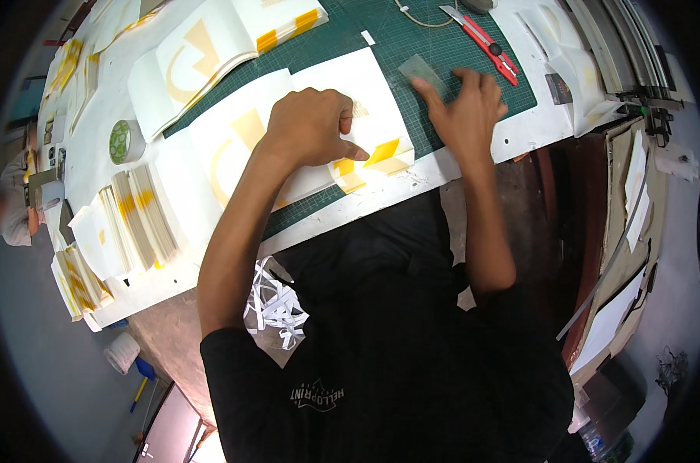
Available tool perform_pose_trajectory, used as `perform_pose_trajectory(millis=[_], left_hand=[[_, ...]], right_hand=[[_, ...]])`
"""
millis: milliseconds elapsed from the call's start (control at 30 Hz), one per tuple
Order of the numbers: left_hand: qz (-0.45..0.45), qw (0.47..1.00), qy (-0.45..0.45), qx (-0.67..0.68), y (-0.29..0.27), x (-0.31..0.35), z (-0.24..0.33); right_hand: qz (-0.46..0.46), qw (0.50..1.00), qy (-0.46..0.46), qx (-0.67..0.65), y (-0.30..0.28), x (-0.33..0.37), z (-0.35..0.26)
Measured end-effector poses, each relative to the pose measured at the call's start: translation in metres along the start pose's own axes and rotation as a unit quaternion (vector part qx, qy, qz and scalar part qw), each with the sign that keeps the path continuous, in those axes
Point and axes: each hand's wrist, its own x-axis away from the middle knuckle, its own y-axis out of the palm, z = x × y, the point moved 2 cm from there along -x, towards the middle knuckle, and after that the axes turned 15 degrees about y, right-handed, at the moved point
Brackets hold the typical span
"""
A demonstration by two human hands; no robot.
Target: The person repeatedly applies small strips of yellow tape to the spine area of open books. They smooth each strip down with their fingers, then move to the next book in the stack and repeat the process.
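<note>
On the open white sheets point(381, 92) with yellow-orange print rests my left hand point(310, 123). Its fingers are curled under, and the thumb lies by a folded, yellow-marked edge point(382, 152) of the paper. Whatever may be inside those curled fingers is hidden. Farther right, my right hand point(473, 116) is over the green cutting mat point(520, 96) with its fingers apart. Its thumb is at the near end of a small translucent flat piece point(421, 69), perhaps touching it. Beyond that hand lies a red utility knife point(485, 42).
Another open printed stack point(203, 58) lies behind. At left are a tape roll point(126, 142) and upright paper bundles point(138, 216). A metal rail point(624, 46) runs along the far right. Paper strips point(277, 309) lie below the table's front edge.
</note>
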Motion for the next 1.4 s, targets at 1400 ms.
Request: perform_pose_trajectory(millis=[1400], left_hand=[[0.121, 0.991, 0.04, 0.035, 0.033, 0.025, 0.041]], right_hand=[[-0.026, 0.945, 0.097, -0.312, -0.02, 0.007, 0.044]])
